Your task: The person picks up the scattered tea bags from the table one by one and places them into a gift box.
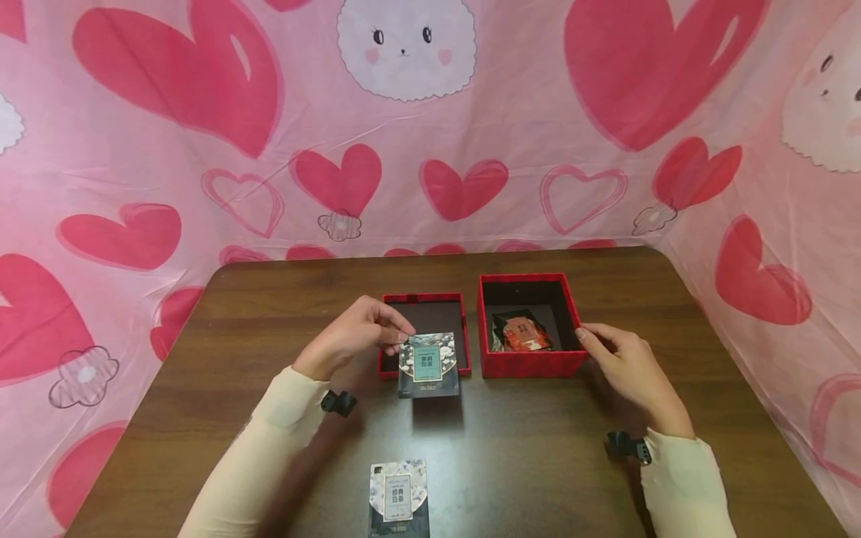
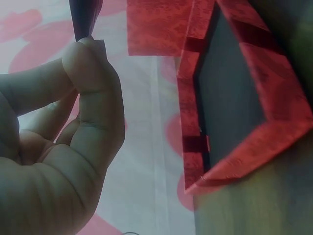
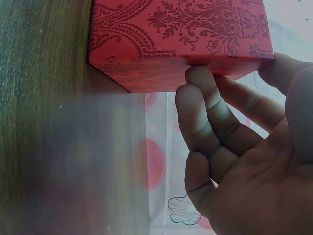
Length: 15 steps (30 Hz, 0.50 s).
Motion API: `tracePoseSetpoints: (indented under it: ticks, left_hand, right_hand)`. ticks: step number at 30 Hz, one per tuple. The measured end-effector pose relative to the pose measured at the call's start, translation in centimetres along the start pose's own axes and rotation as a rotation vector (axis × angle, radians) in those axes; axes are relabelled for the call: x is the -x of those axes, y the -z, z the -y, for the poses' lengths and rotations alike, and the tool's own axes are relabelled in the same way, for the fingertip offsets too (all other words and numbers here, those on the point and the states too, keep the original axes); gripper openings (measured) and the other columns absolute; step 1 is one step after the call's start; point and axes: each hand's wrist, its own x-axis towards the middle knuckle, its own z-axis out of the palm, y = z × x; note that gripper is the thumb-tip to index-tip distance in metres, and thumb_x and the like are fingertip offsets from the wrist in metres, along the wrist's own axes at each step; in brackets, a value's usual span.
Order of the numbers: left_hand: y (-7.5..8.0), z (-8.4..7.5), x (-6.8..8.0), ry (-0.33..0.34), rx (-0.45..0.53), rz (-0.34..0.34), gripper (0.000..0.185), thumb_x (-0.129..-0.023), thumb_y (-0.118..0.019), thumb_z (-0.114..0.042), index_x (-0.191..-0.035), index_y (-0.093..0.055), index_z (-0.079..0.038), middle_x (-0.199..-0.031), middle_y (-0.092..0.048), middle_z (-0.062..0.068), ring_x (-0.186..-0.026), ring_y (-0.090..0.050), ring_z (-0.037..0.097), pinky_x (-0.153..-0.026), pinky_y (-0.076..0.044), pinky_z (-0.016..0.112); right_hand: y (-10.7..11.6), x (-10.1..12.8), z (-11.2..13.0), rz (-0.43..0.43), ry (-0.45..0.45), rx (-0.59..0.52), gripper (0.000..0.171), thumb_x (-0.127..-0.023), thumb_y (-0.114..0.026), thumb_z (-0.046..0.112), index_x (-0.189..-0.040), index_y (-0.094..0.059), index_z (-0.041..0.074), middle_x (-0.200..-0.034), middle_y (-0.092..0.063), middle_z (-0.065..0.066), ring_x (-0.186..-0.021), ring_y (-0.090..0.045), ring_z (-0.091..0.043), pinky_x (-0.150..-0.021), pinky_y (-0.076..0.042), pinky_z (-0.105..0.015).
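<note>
My left hand (image 1: 359, 332) pinches the top left corner of a dark tea sachet (image 1: 428, 366) with a green label and white flowers. The sachet is held up, overlapping the shallow red box lid (image 1: 466, 314) behind it. In the left wrist view only a dark edge of the sachet (image 2: 87, 17) shows above the fingertips. To the right stands a deeper red box (image 1: 531, 365) with an orange-labelled sachet (image 1: 528, 334) inside. My right hand (image 1: 632, 366) holds this box at its right side, thumb at the rim and fingertips against the patterned outer wall (image 3: 205, 29).
Another tea sachet (image 1: 398, 499), with a pale label, lies flat near the front of the brown wooden table (image 1: 538, 463). A pink cloth with hearts (image 1: 464, 187) hangs behind the table and along both sides.
</note>
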Motion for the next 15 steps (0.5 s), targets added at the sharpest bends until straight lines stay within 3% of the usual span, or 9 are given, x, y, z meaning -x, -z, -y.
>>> tracePoseSetpoints:
  ticks: [8,15]
  left_hand:
    - [-0.6,-1.5,-1.7,0.005,0.004,-0.01,0.014,-0.091,-0.066,0.005,-0.098,-0.078,0.001,-0.089,-0.073,0.015,-0.063,-0.062,0.022,-0.08,-0.053,0.062]
    - [-1.0,-2.2,-2.9,-0.007,0.009,-0.002,0.013,-0.091,-0.067,0.003,-0.097,-0.079,0.0,-0.09,-0.073,0.015,-0.064,-0.062,0.023,-0.079,-0.055,0.058]
  right_hand:
    - [0.1,0.0,0.1,0.006,-0.004,-0.002,0.048,-0.105,-0.053,0.039,-0.131,-0.064,0.0,-0.127,-0.064,-0.024,-0.115,-0.06,-0.044,-0.094,-0.045,-0.065]
    - [0.1,0.0,0.0,0.005,-0.004,-0.007,0.047,-0.105,-0.053,0.039,-0.131,-0.064,0.001,-0.126,-0.064,-0.023,-0.115,-0.06,-0.043,-0.094,-0.046,-0.064]
